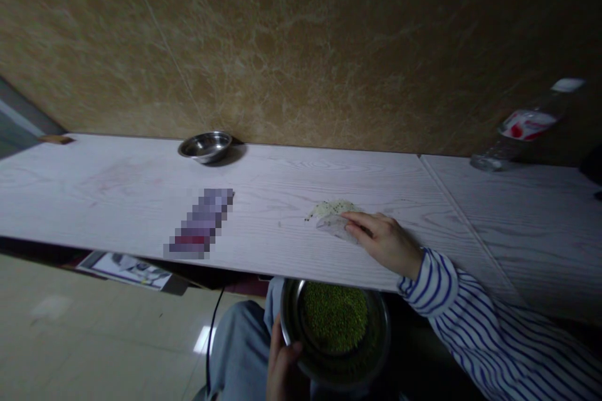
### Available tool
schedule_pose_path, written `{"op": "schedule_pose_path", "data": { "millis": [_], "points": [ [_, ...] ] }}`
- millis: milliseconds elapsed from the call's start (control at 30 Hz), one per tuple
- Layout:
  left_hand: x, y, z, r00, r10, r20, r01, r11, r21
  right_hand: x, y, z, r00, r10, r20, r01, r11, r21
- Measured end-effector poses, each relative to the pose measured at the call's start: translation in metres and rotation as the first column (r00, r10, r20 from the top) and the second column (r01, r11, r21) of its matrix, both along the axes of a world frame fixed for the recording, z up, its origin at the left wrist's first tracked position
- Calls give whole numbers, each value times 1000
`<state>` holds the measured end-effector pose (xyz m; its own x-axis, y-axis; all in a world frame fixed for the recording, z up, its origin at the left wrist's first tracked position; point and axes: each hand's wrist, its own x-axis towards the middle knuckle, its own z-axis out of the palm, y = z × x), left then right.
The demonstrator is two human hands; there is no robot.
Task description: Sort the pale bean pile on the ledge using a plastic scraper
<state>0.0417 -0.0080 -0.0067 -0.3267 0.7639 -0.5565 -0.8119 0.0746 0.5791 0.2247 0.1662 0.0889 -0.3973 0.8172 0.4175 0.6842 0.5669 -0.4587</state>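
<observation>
My right hand [385, 241] rests on the white wood-grain tabletop [282, 169], its fingertips on a clear plastic bag [335, 227]. A small heap of pale seeds [332, 208] lies against the bag's far side. Below the table edge, my left hand [283, 371] grips the rim of a steel mixing bowl [288, 319] in my lap. That bowl is filled with green mung beans [333, 316]. The left hand's fingers are partly hidden under the bowl.
A small steel bowl [205, 146] stands by the wall, and a pixelated, blurred object [200, 223] lies on the table. A plastic bottle [527, 125] lies tilted at the right. A black cable [209, 341] hangs below the table edge, above a tiled floor.
</observation>
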Motion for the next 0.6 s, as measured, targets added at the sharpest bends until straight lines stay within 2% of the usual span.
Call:
{"op": "schedule_pose_path", "data": {
  "millis": [167,267,367,500,600],
  "points": [
    [1,1,-5,1000,-22,0,22,1000,18,10,17,6,999,13,-35,-14,999,-46],
    [0,0,-10,999,-39,-9,40,999,25,14,31,16,991,-7,-131,-8,993,-116],
    [-3,-1,-20,999,-46,-3,46,999,14,15,53,22,968,-79,-239,54,993,-108],
    [-6,-1,-36,999,-36,4,36,999,-16,15,81,13,917,-170,-361,95,972,-215],
    [-7,-2,-41,1000,-14,-13,14,999,-35,16,90,1,906,-181,-384,76,959,-274]
  ]
}}
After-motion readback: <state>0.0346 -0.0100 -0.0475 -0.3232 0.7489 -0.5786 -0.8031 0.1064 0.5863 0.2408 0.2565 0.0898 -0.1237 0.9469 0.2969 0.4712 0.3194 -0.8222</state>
